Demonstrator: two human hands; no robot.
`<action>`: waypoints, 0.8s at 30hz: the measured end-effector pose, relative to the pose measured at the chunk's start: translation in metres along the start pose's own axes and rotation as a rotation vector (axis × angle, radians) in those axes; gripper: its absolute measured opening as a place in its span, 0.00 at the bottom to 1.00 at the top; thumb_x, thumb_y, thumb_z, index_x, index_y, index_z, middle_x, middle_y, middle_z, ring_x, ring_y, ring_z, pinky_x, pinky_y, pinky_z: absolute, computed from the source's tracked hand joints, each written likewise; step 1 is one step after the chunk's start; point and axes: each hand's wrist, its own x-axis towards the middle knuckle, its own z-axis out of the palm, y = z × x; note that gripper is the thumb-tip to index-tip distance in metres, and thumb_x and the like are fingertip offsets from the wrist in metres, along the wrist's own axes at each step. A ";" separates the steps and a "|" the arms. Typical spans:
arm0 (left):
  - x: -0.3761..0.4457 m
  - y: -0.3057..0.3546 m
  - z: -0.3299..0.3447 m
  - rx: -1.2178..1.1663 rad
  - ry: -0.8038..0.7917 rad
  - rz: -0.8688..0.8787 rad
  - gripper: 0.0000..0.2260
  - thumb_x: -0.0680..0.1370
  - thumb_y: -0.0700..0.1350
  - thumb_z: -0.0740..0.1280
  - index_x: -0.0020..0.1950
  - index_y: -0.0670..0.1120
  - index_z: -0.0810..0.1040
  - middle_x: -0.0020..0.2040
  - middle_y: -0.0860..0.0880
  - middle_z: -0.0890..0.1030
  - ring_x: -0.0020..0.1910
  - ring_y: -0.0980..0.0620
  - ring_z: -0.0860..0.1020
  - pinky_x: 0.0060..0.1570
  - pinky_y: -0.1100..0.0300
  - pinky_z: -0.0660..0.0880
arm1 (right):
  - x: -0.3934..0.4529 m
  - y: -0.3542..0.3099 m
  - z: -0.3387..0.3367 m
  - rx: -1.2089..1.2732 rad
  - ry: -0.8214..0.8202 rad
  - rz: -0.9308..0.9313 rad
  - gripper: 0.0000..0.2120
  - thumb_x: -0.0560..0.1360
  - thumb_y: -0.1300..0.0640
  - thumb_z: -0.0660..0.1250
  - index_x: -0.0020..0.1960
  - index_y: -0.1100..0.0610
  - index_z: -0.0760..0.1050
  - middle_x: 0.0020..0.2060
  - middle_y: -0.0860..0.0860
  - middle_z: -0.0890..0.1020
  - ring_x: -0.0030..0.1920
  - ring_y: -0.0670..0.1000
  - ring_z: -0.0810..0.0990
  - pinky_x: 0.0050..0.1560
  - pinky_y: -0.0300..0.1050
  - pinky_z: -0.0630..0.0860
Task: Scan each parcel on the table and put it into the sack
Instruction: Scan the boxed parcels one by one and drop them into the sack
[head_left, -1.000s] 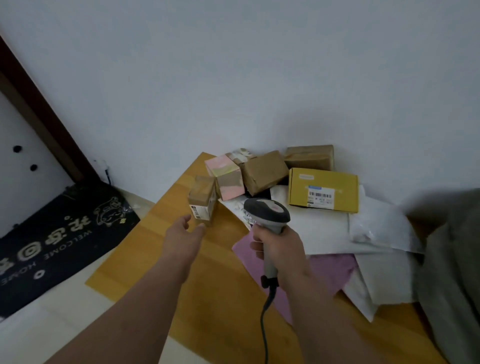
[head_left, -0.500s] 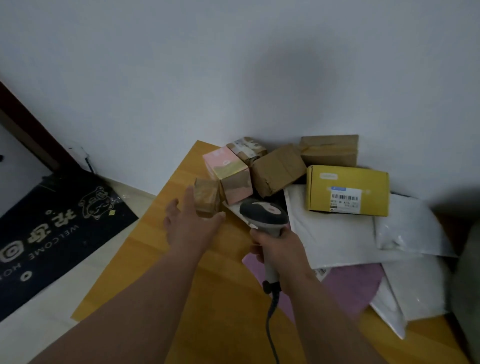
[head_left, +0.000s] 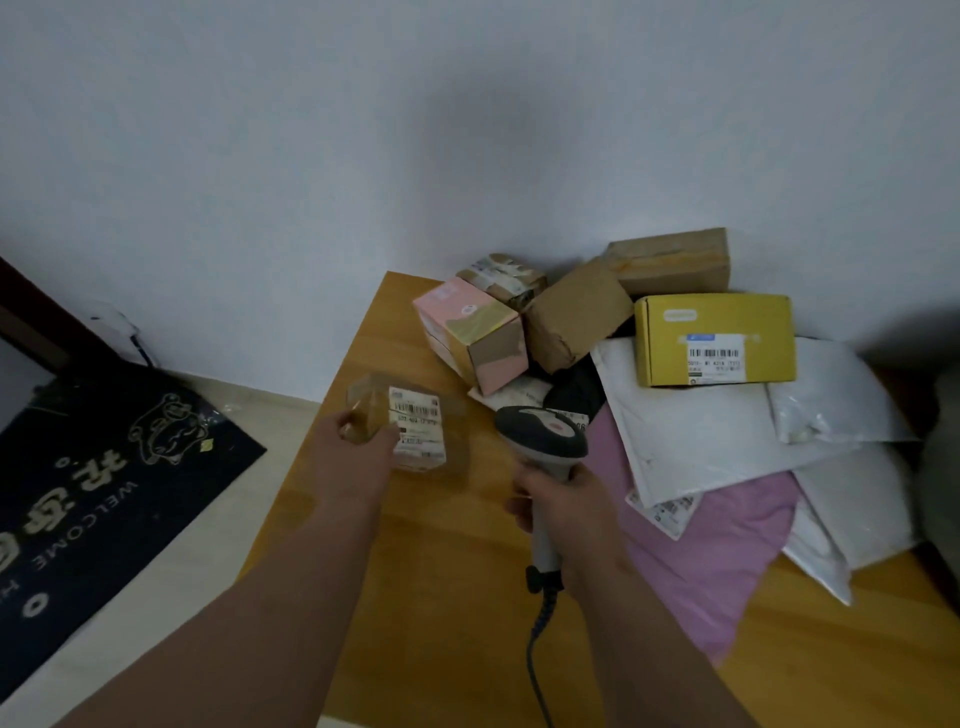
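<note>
Brown cardboard box (head_left: 410, 428), small, label facing up, blurred, held above wooden table (head_left: 441, 597) near its left edge; left hand (head_left: 353, 462) fingers curled round it. Right hand (head_left: 566, 514) gripped scanner (head_left: 543, 441) by handle, head just beside box. Against white wall (head_left: 467, 130): pink box (head_left: 470, 332), yellow box (head_left: 717, 338), three brown boxes, several white and pink mailers. Dark doormat (head_left: 104, 467) lay on floor at left.
</note>
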 end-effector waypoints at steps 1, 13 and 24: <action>-0.003 -0.004 -0.004 -0.072 -0.014 -0.038 0.19 0.75 0.46 0.72 0.63 0.53 0.68 0.64 0.46 0.74 0.56 0.45 0.78 0.54 0.48 0.79 | -0.004 0.001 0.003 0.017 -0.007 0.006 0.04 0.77 0.58 0.70 0.47 0.59 0.78 0.38 0.55 0.83 0.34 0.49 0.83 0.39 0.47 0.80; -0.073 0.010 -0.027 -0.481 -0.182 -0.125 0.13 0.79 0.39 0.67 0.61 0.49 0.72 0.53 0.43 0.83 0.53 0.46 0.82 0.53 0.53 0.79 | -0.065 -0.019 -0.017 0.010 -0.162 -0.114 0.07 0.78 0.58 0.69 0.47 0.62 0.81 0.36 0.59 0.84 0.35 0.54 0.84 0.38 0.47 0.81; -0.174 0.017 0.020 -0.578 -0.244 -0.132 0.16 0.80 0.34 0.62 0.66 0.47 0.70 0.55 0.42 0.82 0.57 0.44 0.79 0.61 0.48 0.76 | -0.126 -0.007 -0.129 -0.007 -0.110 -0.156 0.06 0.76 0.58 0.69 0.45 0.60 0.81 0.37 0.58 0.85 0.36 0.54 0.84 0.40 0.49 0.79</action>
